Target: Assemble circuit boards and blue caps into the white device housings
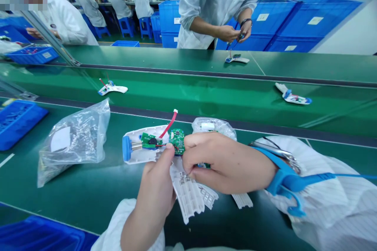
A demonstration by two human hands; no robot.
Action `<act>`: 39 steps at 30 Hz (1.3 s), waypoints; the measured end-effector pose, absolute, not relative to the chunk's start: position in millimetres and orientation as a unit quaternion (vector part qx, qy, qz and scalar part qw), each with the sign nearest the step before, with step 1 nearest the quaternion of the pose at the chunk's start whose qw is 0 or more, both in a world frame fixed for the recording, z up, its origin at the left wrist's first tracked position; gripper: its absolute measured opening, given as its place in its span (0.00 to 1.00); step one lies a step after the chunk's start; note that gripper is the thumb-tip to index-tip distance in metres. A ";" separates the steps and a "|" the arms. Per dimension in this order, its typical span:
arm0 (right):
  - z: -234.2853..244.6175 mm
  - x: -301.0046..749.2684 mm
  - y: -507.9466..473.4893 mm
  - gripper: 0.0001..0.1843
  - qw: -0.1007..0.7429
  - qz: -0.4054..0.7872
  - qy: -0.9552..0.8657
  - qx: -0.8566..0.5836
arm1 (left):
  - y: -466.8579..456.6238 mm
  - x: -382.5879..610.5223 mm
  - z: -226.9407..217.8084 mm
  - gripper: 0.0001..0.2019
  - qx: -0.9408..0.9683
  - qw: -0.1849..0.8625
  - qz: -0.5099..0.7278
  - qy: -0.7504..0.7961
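Observation:
My left hand point(157, 182) is wrapped around a white gun-shaped housing half point(188, 198), its thumb pressing near the inner parts. The housing has a blue end cap point(127, 148), a metal cylinder, and a narrow green board point(149, 141) with a round black part. A red cable point(169, 124) with a white plug stands up from it. My right hand point(216, 159) is closed at the right edge of a green circuit board point(177, 141) over the housing. Its fingertips are partly hidden. Under my right wrist, more white housing pieces point(243, 200) show partly.
Clear plastic bags point(85, 137) lie at left and behind my right hand. Similar half-built devices point(113, 88) rest on the green belt point(191, 94) beyond. Blue bins point(20, 119) stand at left. A blue wrist strap point(279, 172) trails a cord rightward. A co-worker's hands point(235, 33) work opposite.

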State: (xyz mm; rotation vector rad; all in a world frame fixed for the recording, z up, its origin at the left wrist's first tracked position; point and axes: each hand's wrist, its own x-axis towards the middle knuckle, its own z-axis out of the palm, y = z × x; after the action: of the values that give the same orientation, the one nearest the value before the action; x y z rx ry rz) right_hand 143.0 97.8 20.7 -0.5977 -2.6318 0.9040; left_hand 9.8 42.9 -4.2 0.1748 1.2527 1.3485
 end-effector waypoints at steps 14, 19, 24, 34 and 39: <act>18.4 139.6 95.1 0.07 0.160 0.307 -0.899 -0.267 | 44.2 17.3 -2.3 0.07 0.088 0.599 0.606 0.516; 10.5 143.2 89.9 0.05 0.272 0.328 -0.858 -0.285 | 43.7 14.3 -9.4 0.08 0.037 0.661 0.611 0.435; 11.3 146.4 89.1 0.04 0.305 0.363 -0.835 -0.279 | 40.6 10.5 -12.4 0.11 0.024 0.706 0.583 0.402; 12.1 151.1 82.7 0.07 0.334 0.368 -0.829 -0.256 | 37.8 12.5 2.7 0.10 0.044 0.681 0.589 0.434; 14.6 150.1 77.0 0.06 0.334 0.347 -0.838 -0.255 | 36.3 13.5 4.5 0.10 0.019 0.696 0.577 0.426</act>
State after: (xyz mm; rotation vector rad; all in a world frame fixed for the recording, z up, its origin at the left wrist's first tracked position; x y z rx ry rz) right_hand 150.1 77.0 14.6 -0.6650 -2.1877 0.9062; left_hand 13.5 36.3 4.5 0.0427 0.9511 1.2868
